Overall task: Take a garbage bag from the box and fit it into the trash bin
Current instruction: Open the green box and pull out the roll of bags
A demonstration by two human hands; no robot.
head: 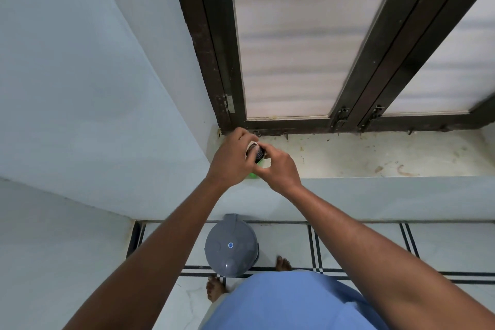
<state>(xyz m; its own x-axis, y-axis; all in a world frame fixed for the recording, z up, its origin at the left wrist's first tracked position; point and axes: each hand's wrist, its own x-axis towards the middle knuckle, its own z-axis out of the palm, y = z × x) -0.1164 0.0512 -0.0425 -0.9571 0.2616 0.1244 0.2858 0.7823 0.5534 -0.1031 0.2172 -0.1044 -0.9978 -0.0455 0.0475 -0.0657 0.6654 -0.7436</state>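
Observation:
A small green garbage bag box (252, 175) lies at the left end of the window sill, mostly hidden under my hands. My left hand (232, 158) grips its upper end, where the open flap and a dark roll of garbage bags (257, 153) show. My right hand (278, 169) pinches at that dark roll with thumb and fingers. The grey trash bin (231, 245) stands on the floor below the sill with its domed lid closed, between my bare feet and the wall.
The stained white sill (375, 155) runs to the right under a dark-framed window (348, 120) with latches. A pale blue wall (93, 115) closes the left side. The tiled floor (361, 246) has black lines; my feet (284, 263) stand next to the bin.

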